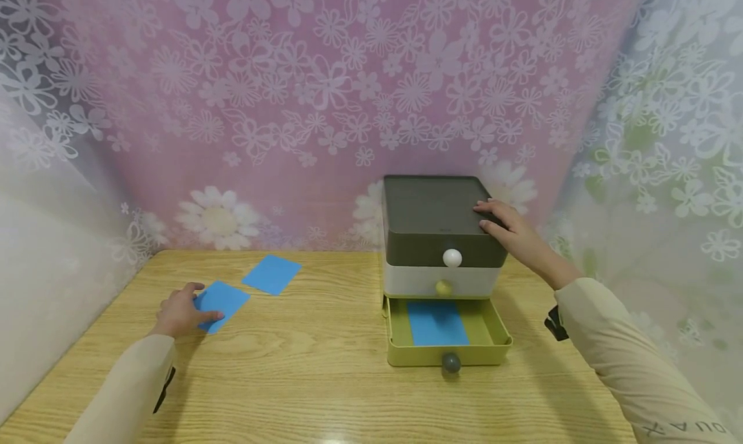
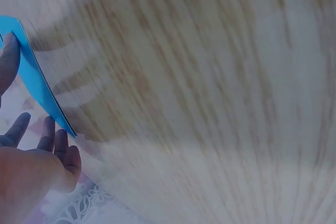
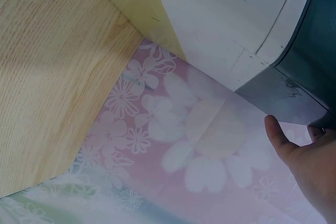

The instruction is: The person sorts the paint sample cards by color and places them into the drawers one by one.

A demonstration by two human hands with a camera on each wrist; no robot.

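My left hand (image 1: 181,312) is at a blue square of paper (image 1: 223,302) on the left of the table. The thumb lies over its near side, with the fingers at its far left edge. In the left wrist view the paper (image 2: 37,82) runs between the thumb and the fingertips. A second blue square (image 1: 272,274) lies just behind it. On the right, my right hand (image 1: 516,234) rests on the dark top of a small drawer unit (image 1: 435,202), fingers stretched over its right edge. Its yellow-green bottom drawer (image 1: 493,350) is pulled out, with another blue square (image 1: 437,324) inside.
The wooden table (image 1: 290,386) backs onto a pink flowered cloth (image 1: 313,108), with pale flowered cloth at both sides. A dark round knob (image 1: 451,363) projects from the pulled-out drawer. White (image 1: 452,258) and yellow-green knobs (image 1: 444,288) mark the two closed drawers above.
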